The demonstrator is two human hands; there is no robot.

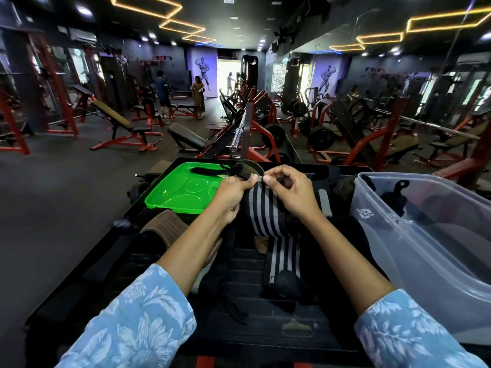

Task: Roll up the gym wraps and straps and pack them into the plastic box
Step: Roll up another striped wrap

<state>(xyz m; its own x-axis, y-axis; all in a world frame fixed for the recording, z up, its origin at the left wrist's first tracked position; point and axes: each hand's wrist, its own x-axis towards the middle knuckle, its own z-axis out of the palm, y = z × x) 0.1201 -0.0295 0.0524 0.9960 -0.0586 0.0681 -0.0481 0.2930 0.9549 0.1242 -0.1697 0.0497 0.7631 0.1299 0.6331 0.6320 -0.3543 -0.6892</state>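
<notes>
Early going: striped wrap (268, 208) at frame centre only starting to roll, its tail trailing down over the black table (265, 314). Clear plastic box (425, 235) at right holding perhaps one dark strap (396, 197) (hard to tell). Left hand (233, 192) and right hand (289, 189) raised together, fingers pinching the wrap's top edge.

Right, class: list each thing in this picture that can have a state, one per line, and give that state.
Striped wrap: unrolled, top end pinched by both hands.
Left hand: pinching the wrap's end.
Right hand: pinching the wrap's end.
Plastic box: open, lid off, a dark strap inside.
Green lid: off the box, lying flat, a black strap on it.
Brown belt: curved, not packed.
</notes>
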